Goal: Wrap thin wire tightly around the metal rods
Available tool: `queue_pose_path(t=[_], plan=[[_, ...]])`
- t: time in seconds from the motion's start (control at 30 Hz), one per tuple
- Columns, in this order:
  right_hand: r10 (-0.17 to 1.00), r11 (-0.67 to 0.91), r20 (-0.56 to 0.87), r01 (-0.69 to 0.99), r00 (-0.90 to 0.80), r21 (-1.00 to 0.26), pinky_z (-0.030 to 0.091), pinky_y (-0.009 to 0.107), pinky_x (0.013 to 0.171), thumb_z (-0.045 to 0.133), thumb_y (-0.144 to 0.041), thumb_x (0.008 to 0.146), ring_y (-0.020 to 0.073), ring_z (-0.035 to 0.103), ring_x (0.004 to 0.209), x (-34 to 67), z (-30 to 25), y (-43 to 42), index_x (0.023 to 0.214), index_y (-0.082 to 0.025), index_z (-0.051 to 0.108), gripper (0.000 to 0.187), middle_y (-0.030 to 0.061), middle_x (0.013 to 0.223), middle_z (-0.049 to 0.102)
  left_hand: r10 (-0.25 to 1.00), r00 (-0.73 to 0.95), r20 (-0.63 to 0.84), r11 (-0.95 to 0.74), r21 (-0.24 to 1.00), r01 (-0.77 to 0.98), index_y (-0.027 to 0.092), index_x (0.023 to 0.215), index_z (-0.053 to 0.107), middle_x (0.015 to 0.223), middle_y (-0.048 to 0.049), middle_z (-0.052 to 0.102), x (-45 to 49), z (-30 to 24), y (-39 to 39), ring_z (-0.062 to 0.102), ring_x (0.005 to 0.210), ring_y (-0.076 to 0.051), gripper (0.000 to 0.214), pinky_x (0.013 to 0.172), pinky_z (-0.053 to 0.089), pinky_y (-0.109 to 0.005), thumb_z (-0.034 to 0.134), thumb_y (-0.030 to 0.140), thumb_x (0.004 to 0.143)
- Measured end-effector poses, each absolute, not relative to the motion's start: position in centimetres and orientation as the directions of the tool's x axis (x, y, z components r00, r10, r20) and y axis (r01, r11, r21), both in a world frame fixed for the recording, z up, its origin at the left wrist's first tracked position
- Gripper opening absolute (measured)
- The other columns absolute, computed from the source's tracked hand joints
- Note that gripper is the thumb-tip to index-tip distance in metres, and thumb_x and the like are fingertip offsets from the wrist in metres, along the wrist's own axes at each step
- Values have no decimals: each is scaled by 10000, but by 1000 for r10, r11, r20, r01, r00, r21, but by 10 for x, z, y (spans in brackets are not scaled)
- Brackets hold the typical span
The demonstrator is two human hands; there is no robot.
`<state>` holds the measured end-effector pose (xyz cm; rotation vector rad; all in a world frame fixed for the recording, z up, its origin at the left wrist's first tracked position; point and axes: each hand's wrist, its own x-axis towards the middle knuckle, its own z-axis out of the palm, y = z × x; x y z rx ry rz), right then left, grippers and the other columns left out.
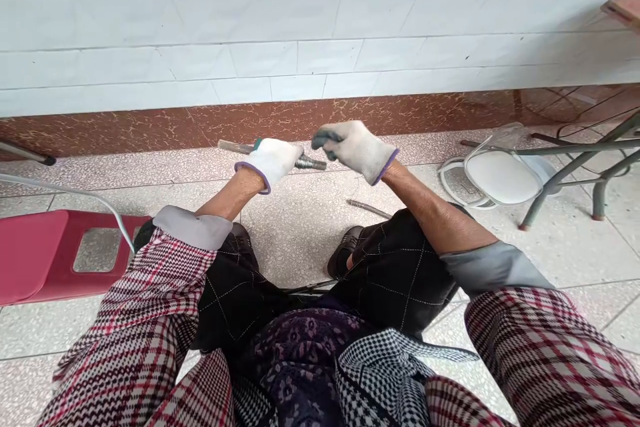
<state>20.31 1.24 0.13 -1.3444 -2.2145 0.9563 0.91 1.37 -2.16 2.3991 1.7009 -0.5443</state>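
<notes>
My left hand, in a white knit glove with a purple cuff edge, is closed around a slim rod. One end of the rod sticks out to the left, pale brown. The other end points right and looks dark, ridged metal, as if coiled or threaded. Just right of that end, apart from it, my right hand is raised in a matching glove with dark grip coating. Its fingers are curled together, and anything inside them is hidden. On the floor below lies a similar thin metal rod with a ridged tip.
A white tiled wall with a brown skirting runs across in front. At the left is a red plastic stool with a pale cable over it. To the right, a white round-seated item lies by green metal legs.
</notes>
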Motion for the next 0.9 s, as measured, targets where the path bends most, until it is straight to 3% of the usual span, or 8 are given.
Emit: queue_pose_path(t=[0.07, 0.17, 0.3, 0.43, 0.53, 0.63, 0.77, 0.9], plan=[[908, 285, 9, 602, -418, -746, 478, 279, 641, 550, -99, 913, 126, 598, 666, 213, -6, 30, 1031, -124, 808, 285, 47, 835, 710, 866, 353, -354, -386, -23, 922, 241, 1316, 763, 1028, -140, 795, 14, -13, 5, 740, 908, -298, 366, 800, 490, -394, 517, 275, 1047], [923, 234, -62, 682, -379, -693, 474, 291, 645, 562, -102, 917, 138, 595, 663, 215, -25, 42, 1021, -118, 812, 271, 56, 834, 716, 912, 316, -262, -306, 77, 949, 243, 1364, 726, 1044, -114, 793, 14, 1, -2, 721, 892, -277, 384, 754, 465, -369, 535, 363, 1053], [833, 313, -225, 766, -505, -561, 479, 298, 691, 601, -144, 960, 173, 653, 740, 196, -43, 21, 1038, -150, 823, 236, 76, 911, 770, 966, 191, -176, -166, 150, 975, 254, 1279, 746, 1042, -81, 791, 2, 5, 5, 679, 877, -234, 340, 729, 439, -339, 523, 395, 1064], [709, 451, -197, 650, -677, -611, 490, 275, 744, 610, -148, 957, 168, 686, 812, 185, -27, -9, 1003, -190, 814, 214, 45, 939, 786, 961, 186, -204, -179, 48, 983, 246, 1295, 747, 1068, -105, 787, -5, -12, 15, 690, 927, -249, 340, 768, 461, -346, 511, 337, 1068], [767, 385, -155, 640, -622, -665, 452, 272, 596, 620, -221, 973, 135, 599, 633, 194, -2, -12, 1022, -176, 807, 198, 29, 794, 719, 947, 193, -258, -216, -64, 974, 231, 1337, 746, 1026, -141, 787, -1, -23, 18, 720, 953, -284, 376, 780, 481, -367, 497, 288, 1061], [872, 281, -75, 620, -484, -733, 405, 263, 506, 603, -186, 961, 110, 515, 559, 211, 13, 3, 1063, -149, 797, 223, 16, 720, 642, 908, 269, -322, -312, -88, 946, 232, 1317, 762, 1001, -146, 791, 6, -23, 12, 731, 939, -291, 378, 785, 486, -374, 509, 248, 1037], [946, 145, -68, 602, -316, -785, 383, 261, 441, 550, -92, 933, 103, 447, 499, 222, 2, 27, 1036, -98, 781, 253, -1, 639, 545, 890, 353, -288, -354, 50, 934, 229, 1303, 764, 978, -124, 787, 14, -12, -1, 713, 865, -267, 369, 746, 459, -363, 530, 324, 1034], [896, 185, -210, 759, -391, -624, 461, 295, 529, 582, -169, 976, 139, 542, 558, 204, -24, 23, 1082, -132, 805, 250, 56, 757, 691, 928, 305, -213, -267, 190, 945, 243, 1298, 746, 1016, -92, 779, 10, -4, 0, 677, 855, -234, 381, 728, 432, -340, 512, 420, 1055]])
